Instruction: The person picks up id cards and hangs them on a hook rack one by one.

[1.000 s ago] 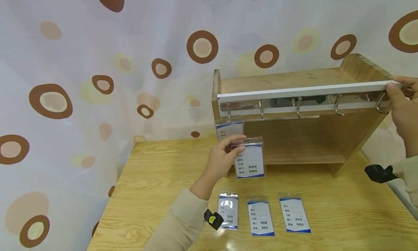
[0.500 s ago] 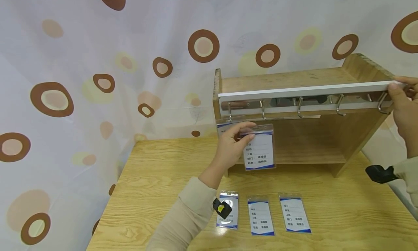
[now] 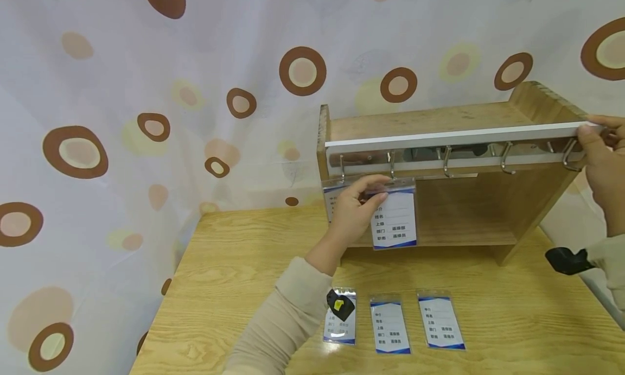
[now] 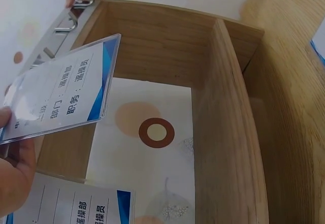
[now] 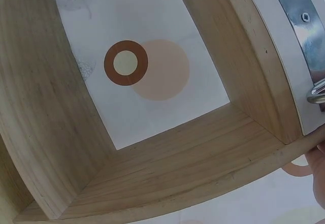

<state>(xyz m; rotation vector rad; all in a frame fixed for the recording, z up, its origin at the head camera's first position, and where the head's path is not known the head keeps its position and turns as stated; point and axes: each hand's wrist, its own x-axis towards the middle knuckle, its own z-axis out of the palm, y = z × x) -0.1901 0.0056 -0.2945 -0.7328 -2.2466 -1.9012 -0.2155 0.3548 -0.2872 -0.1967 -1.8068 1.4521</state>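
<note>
My left hand (image 3: 354, 207) pinches the upper left corner of a name badge (image 3: 395, 220) in a clear plastic sleeve. Its slotted top edge is just at the second hook (image 3: 392, 163) from the left; whether the hook passes through the slot I cannot tell. Another badge (image 3: 333, 198) hangs from the leftmost hook (image 3: 342, 166), partly hidden behind my fingers. At the far end, my right hand (image 3: 603, 163) grips the right end of the white hook rail (image 3: 425, 141) on the wooden shelf (image 3: 454, 209). The left wrist view shows the held badge (image 4: 61, 87) tilted above the hanging badge (image 4: 76, 203).
Three more badges lie in a row on the wooden table (image 3: 234, 266): a left badge (image 3: 340, 331) partly behind my wrist camera, a middle badge (image 3: 390, 326) and a right badge (image 3: 441, 322). A patterned curtain (image 3: 195, 49) stands behind the shelf.
My left hand has carried the badge up and to the right, from in front of the hanging badge to the second hook. My right hand stays on the rail.
</note>
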